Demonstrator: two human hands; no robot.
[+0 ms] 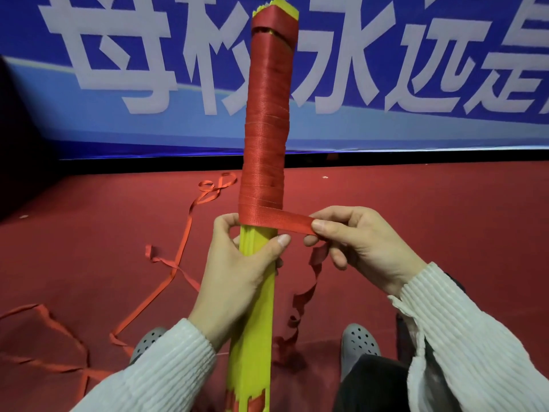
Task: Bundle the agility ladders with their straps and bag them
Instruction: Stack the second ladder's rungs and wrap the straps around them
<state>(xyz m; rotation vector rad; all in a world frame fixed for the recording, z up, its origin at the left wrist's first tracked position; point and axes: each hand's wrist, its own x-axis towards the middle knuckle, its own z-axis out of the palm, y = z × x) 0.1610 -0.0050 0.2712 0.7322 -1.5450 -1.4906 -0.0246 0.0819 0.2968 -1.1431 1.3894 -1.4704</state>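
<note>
A stack of yellow ladder rungs (255, 328) stands upright in front of me. Its upper part is wound tightly with red strap (267, 114). My left hand (237, 272) grips the yellow bundle just below the wrapping, thumb across the front. My right hand (353, 248) pinches the strap's free run (285, 223) between thumb and fingers, pulled out to the right of the bundle. The loose strap tail (300, 304) hangs down from that hand in a wavy line to the floor.
More red strap (178, 263) lies in loops over the red carpet (89, 233) to the left. A blue banner (386, 84) with large white characters fills the back. Two grey perforated clogs (359, 343) show at the bottom.
</note>
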